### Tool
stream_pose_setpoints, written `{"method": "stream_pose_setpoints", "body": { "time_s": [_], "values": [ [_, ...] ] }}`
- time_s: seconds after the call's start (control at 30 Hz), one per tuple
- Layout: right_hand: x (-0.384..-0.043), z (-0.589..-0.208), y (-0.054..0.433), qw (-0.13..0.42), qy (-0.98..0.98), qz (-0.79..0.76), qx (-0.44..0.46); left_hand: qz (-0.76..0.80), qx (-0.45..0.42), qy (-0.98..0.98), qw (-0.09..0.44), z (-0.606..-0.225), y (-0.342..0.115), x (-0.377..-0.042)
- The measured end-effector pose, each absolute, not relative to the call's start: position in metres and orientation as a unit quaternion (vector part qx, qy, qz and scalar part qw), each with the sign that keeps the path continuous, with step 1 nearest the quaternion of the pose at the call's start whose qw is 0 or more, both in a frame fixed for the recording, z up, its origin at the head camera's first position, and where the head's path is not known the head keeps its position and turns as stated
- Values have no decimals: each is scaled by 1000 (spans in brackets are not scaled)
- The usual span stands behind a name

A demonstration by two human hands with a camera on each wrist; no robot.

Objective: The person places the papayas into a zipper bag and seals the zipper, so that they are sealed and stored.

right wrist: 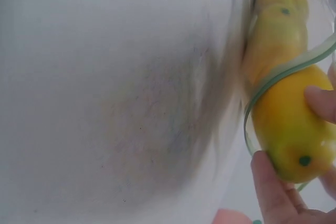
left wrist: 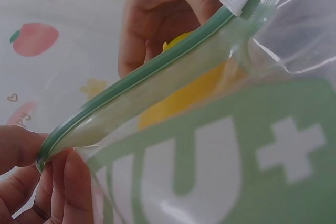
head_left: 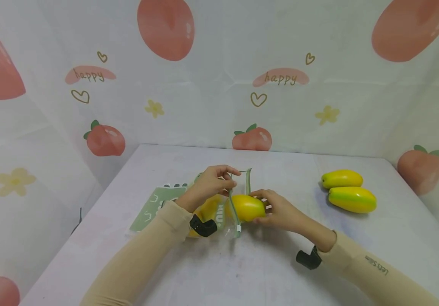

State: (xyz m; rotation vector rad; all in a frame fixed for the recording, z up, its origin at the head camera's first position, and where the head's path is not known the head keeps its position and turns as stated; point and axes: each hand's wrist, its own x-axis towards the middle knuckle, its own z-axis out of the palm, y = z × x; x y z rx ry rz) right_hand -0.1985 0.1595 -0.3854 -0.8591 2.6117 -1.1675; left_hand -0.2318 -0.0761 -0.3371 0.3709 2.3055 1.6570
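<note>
A clear slider zip bag (left wrist: 210,171) with green print lies on its side, its green-edged mouth held apart. My left hand (head_left: 216,180) pinches the rim of that mouth between thumb and fingers; the same pinch shows in the left wrist view. With the fingers and thumb of my right hand (head_left: 280,210), I grip a smooth yellow papaya (head_left: 248,208) by its outer end. This papaya is partly through the mouth of the bag. Deeper inside, more yellow fruit (right wrist: 275,35) shows through the plastic, partly hidden by my left arm in the head view.
Two yellow-green papayas, one farther back (head_left: 342,179) and one nearer (head_left: 353,199), lie together on the right of the white table (head_left: 265,272). Flat green-and-white packaging (head_left: 152,208) lies left of the bag. A fruit-printed cloth (head_left: 204,106) hangs behind.
</note>
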Motion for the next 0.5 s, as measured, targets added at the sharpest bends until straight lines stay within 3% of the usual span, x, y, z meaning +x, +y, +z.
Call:
{"method": "stream_pose_setpoints", "body": {
  "time_s": [0.5],
  "values": [
    [-206,-385,161,106,857,-434,-257,569,129,800,139,-337,-74,-233]
  ]
}}
